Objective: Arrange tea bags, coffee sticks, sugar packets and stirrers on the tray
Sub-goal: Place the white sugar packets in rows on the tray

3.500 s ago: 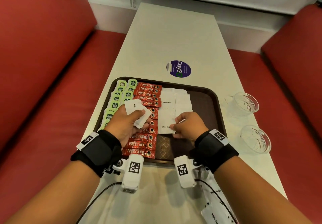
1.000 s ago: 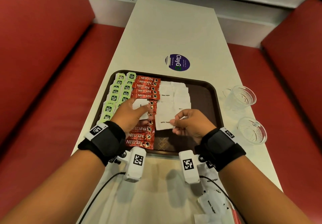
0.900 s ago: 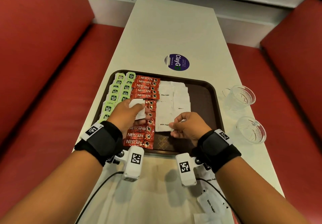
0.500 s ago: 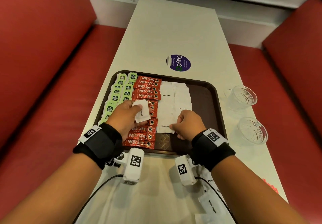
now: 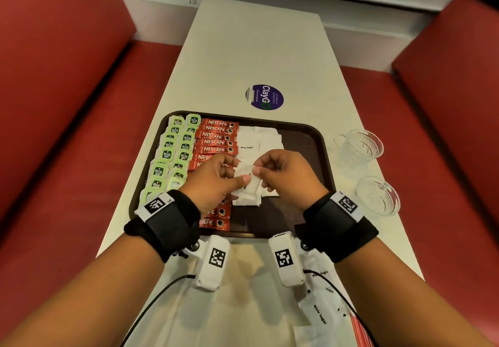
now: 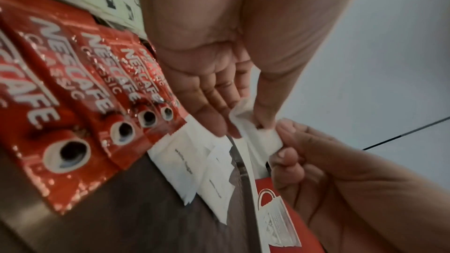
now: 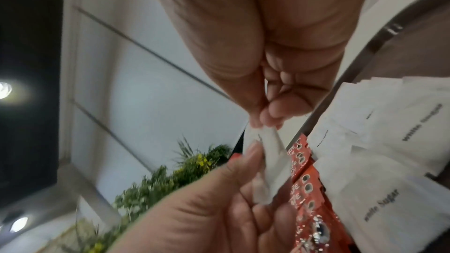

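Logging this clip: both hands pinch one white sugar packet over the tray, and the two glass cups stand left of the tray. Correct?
Not quite: the two glass cups stand right of the tray, per the head view. Both the left hand and right hand do pinch the white sugar packet.

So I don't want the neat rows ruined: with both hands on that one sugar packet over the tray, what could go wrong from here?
1. Both the left hand and the right hand pinch one sugar packet; pulling apart could tear it and spill sugar.
2. The hands hang just above the coffee sticks and the laid sugar packets, so lowering could nudge those rows askew.
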Available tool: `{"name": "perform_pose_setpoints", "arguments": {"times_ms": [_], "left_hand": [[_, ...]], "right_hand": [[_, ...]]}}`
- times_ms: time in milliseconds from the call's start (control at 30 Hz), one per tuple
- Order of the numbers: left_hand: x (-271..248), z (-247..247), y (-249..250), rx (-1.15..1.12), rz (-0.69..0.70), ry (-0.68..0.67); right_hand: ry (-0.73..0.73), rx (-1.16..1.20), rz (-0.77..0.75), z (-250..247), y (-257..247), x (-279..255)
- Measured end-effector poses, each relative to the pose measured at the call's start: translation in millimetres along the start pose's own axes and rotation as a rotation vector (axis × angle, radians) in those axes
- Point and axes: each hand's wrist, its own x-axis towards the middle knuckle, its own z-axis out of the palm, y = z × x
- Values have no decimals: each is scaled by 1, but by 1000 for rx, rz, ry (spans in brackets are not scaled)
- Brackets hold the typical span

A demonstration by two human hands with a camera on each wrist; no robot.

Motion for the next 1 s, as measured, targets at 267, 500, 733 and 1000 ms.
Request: {"name": "perform_pose_setpoints", "arguments": {"times_ms": [267, 500, 733, 1000], "left_hand": [[4, 15, 1, 44, 11, -50], [2, 12, -7, 2, -72, 57], [-7, 3, -7, -30, -92, 106], [-28, 15, 2, 1, -87, 58]], "right_hand": [[35, 59, 133, -20, 22, -14], [77, 264, 438, -21, 53, -18], [99, 82, 534, -10, 64, -11], [69, -254, 453, -27, 44, -30]]}}
